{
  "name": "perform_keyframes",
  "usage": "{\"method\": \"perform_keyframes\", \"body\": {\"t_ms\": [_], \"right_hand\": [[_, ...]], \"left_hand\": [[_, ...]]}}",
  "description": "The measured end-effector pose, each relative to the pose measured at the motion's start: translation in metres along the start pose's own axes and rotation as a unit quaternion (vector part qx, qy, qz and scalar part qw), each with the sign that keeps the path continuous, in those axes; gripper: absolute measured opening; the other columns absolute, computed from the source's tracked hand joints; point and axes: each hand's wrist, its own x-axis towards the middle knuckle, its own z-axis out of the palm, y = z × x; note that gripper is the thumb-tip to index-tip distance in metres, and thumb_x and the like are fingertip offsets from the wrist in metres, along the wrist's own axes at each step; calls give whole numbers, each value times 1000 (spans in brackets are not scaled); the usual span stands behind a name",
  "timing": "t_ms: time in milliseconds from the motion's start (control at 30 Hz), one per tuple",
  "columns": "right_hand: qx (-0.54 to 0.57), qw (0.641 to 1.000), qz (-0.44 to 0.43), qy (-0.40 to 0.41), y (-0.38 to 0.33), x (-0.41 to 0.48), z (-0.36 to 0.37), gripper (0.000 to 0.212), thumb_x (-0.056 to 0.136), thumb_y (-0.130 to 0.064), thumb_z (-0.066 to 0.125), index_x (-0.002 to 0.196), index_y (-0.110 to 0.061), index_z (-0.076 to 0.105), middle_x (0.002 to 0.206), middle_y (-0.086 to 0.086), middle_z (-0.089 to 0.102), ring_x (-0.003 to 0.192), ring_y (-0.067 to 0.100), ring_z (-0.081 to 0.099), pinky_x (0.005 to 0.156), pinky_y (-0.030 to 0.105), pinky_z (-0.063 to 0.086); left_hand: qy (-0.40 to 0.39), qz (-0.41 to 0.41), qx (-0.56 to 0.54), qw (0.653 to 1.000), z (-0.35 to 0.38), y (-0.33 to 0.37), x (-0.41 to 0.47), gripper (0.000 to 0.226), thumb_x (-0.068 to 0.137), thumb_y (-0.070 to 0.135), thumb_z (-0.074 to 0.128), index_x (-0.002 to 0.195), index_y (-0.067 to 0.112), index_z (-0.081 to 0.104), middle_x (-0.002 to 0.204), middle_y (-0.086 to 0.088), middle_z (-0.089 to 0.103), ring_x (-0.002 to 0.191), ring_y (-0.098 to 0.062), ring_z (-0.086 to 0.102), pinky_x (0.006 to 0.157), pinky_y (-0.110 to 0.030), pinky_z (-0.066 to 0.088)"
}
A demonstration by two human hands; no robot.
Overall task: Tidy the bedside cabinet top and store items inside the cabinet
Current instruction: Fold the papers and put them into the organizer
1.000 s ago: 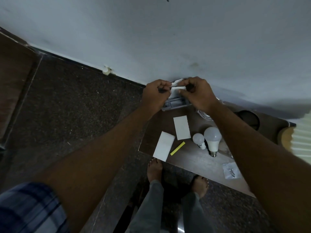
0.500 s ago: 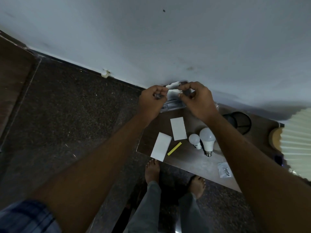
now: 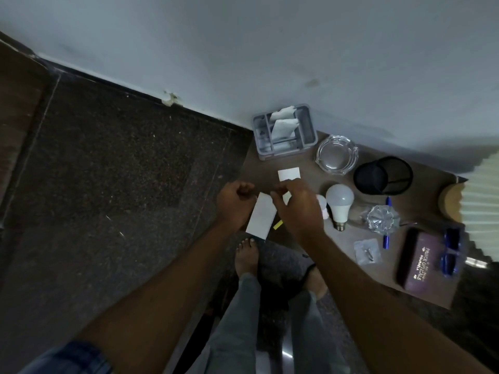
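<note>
The tabletop (image 3: 334,249) is dull brown and set against a pale wall (image 3: 270,49). A dark speckled stone floor (image 3: 121,171) spreads to its left and below its near edge.

In the far-left corner stands a grey divided tray (image 3: 310,125) with white packets (image 3: 283,125) in it. Along the far edge to its right come a clear glass ashtray (image 3: 337,155), a black mesh cup (image 3: 383,175) lying on its side, and a lamp with a pleated shade (image 3: 483,211). In the middle lie a large bulb (image 3: 339,201) and a small bulb (image 3: 322,202), side by side. Toward the right edge lies a maroon spectacle case (image 3: 417,259) with blue sunglasses (image 3: 451,252) just beside it.

Two plain white cards are the things in hand. The near card (image 3: 262,217) lies flat at the near-left corner. Its long axis runs roughly along the tabletop's left edge, and one short end points at the tray. The far card (image 3: 289,174) lies further in, between the near card and the tray, and only its far end shows. Both are blank, matte and rectangular. A yellow strip (image 3: 277,225) peeks out just right of the near card.

The left hand (image 3: 235,203) sits against the near card's left side with its fingers curled tight, and nothing shows inside them. The right hand (image 3: 297,206) hangs over the far card with fingers bent down. I cannot tell whether they pinch it.
</note>
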Motion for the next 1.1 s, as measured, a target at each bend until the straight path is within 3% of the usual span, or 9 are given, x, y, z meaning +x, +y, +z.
{"method": "perform_keyframes", "body": {"t_ms": [167, 333, 533, 667, 833, 933, 1100], "right_hand": [[-168, 981, 12, -99, 11, -19, 36, 45, 96, -40, 61, 136, -18, 60, 127, 7, 58, 110, 25, 61, 88, 40, 56], [-227, 962, 31, -147, 12, -18, 56, 54, 100, -40, 54, 150, -22, 43, 145, 8, 48, 124, 27, 56, 95, 40, 55], [-203, 966, 12, -160, -9, 4, 74, 53, 102, -36, 51, 152, -25, 39, 150, 10, 45, 125, 30, 57, 97, 41, 52], [-203, 964, 2, -169, -23, 18, 86, 53, 103, -37, 48, 154, -28, 36, 154, 8, 41, 130, 28, 54, 102, 40, 50], [-212, 962, -12, -172, -34, 25, 93, 53, 104, -35, 46, 155, -30, 32, 156, 8, 37, 130, 26, 53, 101, 38, 50], [-195, 965, -7, -173, -35, 27, 94, 54, 103, -37, 48, 155, -29, 34, 156, 6, 38, 130, 25, 52, 102, 38, 51], [-52, 992, 24, -111, -31, 26, 87, 51, 94, -34, 64, 142, -21, 50, 139, 4, 55, 116, 21, 58, 92, 29, 49]], "left_hand": [[-14, -52, 23, 998, -1, -30, 3, 25, 85, 8, 76, 109, 13, 70, 106, -1, 67, 95, -14, 61, 81, -26, 47], [-29, -64, 19, 997, -9, -35, 12, 26, 86, 11, 76, 109, 17, 67, 92, 4, 62, 90, -15, 62, 76, -27, 47], [-20, -81, -21, 996, -21, -36, 28, 35, 88, 13, 75, 121, 14, 64, 116, -4, 68, 99, -16, 62, 74, -22, 48], [-41, -131, -38, 990, -26, -39, 38, 41, 91, 19, 74, 129, 10, 63, 130, -10, 68, 115, -28, 66, 95, -42, 56], [-70, -164, -49, 983, -35, -41, 46, 33, 95, 17, 69, 126, 5, 68, 127, -16, 70, 116, -32, 67, 101, -48, 54], [-65, -161, -55, 983, -39, -41, 47, 19, 96, 15, 67, 113, 6, 69, 118, -15, 71, 111, -30, 68, 89, -38, 57], [-80, -147, -73, 983, -48, -38, 46, 10, 97, 17, 66, 104, 11, 69, 115, -14, 72, 105, -29, 70, 92, -45, 59]]}}
